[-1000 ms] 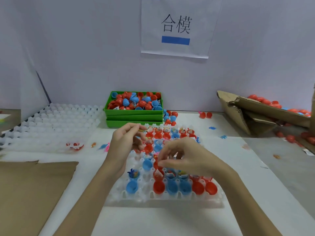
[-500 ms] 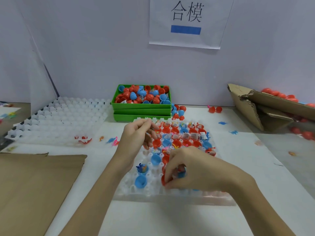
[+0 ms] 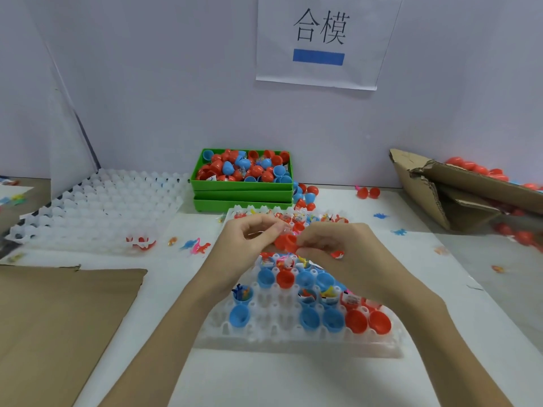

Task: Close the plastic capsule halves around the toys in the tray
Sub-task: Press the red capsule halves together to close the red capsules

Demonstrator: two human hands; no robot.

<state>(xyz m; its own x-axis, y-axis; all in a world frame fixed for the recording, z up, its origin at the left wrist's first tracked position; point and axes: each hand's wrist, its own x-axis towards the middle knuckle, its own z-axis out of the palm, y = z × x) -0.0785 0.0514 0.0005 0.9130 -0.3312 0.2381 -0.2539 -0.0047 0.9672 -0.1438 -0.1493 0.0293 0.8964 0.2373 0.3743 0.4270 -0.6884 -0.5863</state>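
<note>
red and blue capsule halves (image 3: 305,306), translucent white tray (image 3: 293,339), green bin (image 3: 241,186), brown cardboard (image 3: 58,312)

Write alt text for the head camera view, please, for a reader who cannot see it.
Both hands, left hand and right hand, hold a red capsule above a white tray of open red and blue capsule halves and toys. Behind stands a green bin of capsule halves.

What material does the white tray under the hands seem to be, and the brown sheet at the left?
White tray: probably thin moulded plastic, translucent and slightly glossy, with formed cups. Brown sheet: looks like cardboard, matte, with a torn edge.
</note>
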